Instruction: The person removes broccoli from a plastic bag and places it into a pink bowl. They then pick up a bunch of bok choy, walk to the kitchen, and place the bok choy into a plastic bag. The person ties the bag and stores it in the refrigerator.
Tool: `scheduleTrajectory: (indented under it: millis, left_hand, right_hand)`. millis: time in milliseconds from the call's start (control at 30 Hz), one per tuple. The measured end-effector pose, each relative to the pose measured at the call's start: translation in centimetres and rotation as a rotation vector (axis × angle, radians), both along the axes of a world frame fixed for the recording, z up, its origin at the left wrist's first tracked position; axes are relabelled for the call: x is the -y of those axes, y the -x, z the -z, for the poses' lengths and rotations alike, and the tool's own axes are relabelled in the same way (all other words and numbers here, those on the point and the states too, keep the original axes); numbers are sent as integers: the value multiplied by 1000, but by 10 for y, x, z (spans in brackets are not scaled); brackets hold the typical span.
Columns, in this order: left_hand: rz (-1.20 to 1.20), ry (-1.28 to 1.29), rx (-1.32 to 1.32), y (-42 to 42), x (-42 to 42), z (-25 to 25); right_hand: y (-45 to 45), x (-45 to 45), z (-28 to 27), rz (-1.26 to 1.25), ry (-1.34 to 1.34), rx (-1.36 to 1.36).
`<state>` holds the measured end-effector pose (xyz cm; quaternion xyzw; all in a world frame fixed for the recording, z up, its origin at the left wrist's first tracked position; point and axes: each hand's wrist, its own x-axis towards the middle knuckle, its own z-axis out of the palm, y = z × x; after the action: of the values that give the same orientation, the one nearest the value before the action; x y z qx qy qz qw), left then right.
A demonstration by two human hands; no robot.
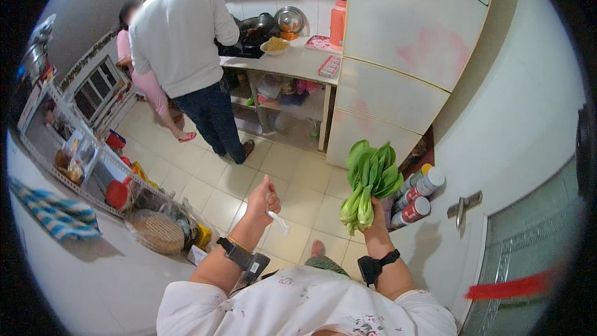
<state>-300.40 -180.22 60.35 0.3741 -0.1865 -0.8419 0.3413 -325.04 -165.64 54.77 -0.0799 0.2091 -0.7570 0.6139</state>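
Leafy green bok choy (371,168) is gripped by its pale stalks in my right hand (378,219), with the leaves fanned away from me. The stalks hide part of that hand's fingers. Over the tiled floor, my left hand (261,201) is closed around a small white crumpled piece (279,222). Its end hangs below the fist; whether it is tissue or thin plastic I cannot tell. The two hands are well apart, both held out in front of my body.
A person in a white top (179,37) stands at the stove counter; another in pink (149,88) is beyond. A fridge (387,70) stands ahead right. Spray cans (413,210) are beside the door (513,116). A laden metal shelf (100,149) lines the left.
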Motion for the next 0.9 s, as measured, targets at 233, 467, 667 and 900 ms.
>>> scheduleTrajectory:
  millis: [233, 467, 667, 900]
  left_hand:
    - [-77, -18, 0, 75, 98, 12]
    - [-40, -80, 90, 124, 182, 41]
    - [3, 38, 129, 177, 284, 79]
    - [144, 186, 213, 237, 411, 99]
  right_hand:
    - [93, 91, -7, -39, -1, -6]
    - [136, 161, 15, 50, -20, 6]
    - [177, 212, 14, 148, 52, -48]
    - [218, 262, -1, 224, 24, -202]
